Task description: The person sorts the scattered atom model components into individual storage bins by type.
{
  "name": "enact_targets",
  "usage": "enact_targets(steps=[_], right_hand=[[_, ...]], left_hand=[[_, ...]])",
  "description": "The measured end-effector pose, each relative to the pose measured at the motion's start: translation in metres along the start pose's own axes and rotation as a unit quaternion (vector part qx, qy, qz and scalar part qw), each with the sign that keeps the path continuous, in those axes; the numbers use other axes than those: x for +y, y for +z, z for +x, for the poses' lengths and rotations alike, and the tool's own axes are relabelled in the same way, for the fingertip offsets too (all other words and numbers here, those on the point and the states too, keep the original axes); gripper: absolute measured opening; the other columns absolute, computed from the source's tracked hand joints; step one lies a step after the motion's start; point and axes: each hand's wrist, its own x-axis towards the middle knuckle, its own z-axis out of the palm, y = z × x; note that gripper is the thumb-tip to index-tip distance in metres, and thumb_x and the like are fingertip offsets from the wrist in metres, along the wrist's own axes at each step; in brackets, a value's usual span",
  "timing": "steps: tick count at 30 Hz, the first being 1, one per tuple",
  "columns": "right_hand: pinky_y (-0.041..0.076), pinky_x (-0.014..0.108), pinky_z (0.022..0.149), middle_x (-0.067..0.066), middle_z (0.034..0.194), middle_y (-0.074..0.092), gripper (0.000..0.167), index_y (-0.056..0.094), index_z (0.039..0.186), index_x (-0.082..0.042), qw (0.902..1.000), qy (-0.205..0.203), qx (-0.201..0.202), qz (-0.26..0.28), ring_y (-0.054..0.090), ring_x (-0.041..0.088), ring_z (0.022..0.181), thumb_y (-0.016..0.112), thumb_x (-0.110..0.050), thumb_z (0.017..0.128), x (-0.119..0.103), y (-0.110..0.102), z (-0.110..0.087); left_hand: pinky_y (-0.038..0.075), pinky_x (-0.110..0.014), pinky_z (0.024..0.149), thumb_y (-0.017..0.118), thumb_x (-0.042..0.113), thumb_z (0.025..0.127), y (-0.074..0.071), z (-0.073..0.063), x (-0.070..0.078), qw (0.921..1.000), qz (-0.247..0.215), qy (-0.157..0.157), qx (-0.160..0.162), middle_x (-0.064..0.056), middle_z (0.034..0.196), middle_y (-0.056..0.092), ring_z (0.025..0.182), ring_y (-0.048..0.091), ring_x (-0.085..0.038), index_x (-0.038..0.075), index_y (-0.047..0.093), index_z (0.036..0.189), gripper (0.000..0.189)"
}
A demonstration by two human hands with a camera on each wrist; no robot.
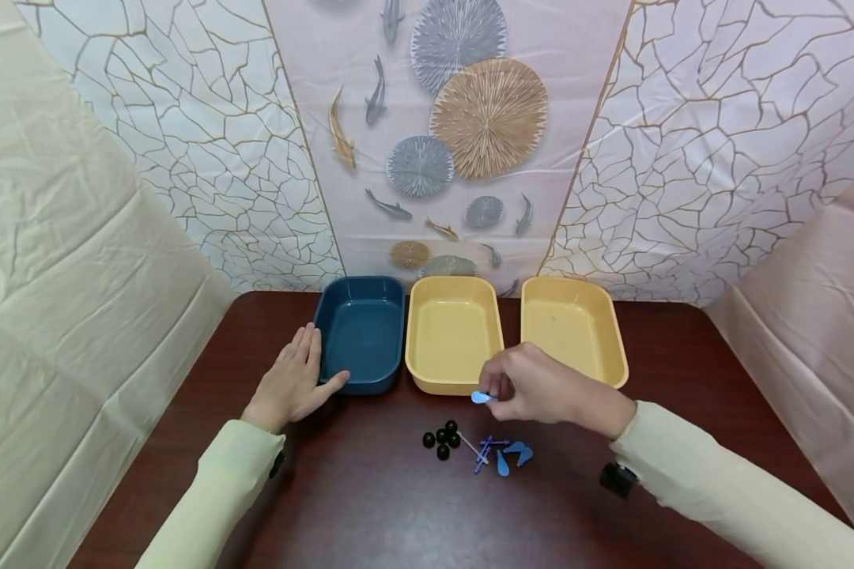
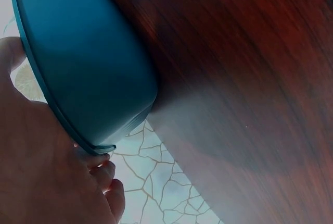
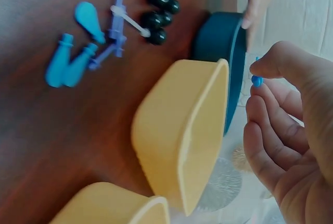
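Observation:
My left hand (image 1: 292, 383) rests against the left rim of a dark blue tray (image 1: 366, 388), fingers straight along its side and thumb at the front corner. In my right hand (image 1: 530, 383) a small light-blue teardrop-shaped piece (image 1: 480, 397) is pinched between thumb and fingertips, at the front edge of the middle yellow tray (image 1: 441, 387). Most of that piece is hidden in the right wrist view. Below this hand, on the table, lie several similar light-blue pieces (image 3: 87, 21), several purple sticks (image 3: 117, 23) and a whitish stick (image 1: 473, 448).
Several shiny black balls (image 1: 443, 436) sit left of the sticks. A second yellow tray (image 1: 617, 356) stands at the right of the row. The brown table (image 1: 370, 506) ends at a patterned cloth backdrop (image 1: 256, 158), with beige cloth (image 1: 64, 316) along the sides.

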Motion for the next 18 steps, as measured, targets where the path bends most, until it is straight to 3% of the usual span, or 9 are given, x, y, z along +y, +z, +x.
enact_targets(steps=[9, 18], right_hand=[[0.057, 0.020, 0.068, -0.009, 0.077, 0.073, 0.007, 0.077, 0.085, -0.015, 0.9994, -0.028, 0.005, -0.020, 0.066, 0.004, 0.072, 0.082, -0.012, 0.083, -0.002, -0.007, 0.044], [0.056, 0.019, 0.069, -0.005, 0.081, 0.075, 0.006, 0.077, 0.088, -0.013, 0.9999, -0.010, 0.003, -0.013, 0.068, 0.008, 0.074, 0.082, -0.013, 0.084, -0.002, 0.004, 0.085]], left_hand=[[0.024, -0.062, 0.130, 0.048, 0.060, 0.104, 0.000, -0.001, -0.001, 1.0000, 0.003, 0.000, 0.003, -0.030, 0.173, 0.018, 0.161, 0.019, -0.050, -0.011, 0.018, 0.164, 0.097], [0.025, -0.062, 0.130, 0.048, 0.060, 0.104, 0.000, 0.000, 0.000, 1.0000, 0.000, 0.002, 0.003, -0.030, 0.174, 0.017, 0.162, 0.019, -0.050, -0.011, 0.018, 0.164, 0.097]])
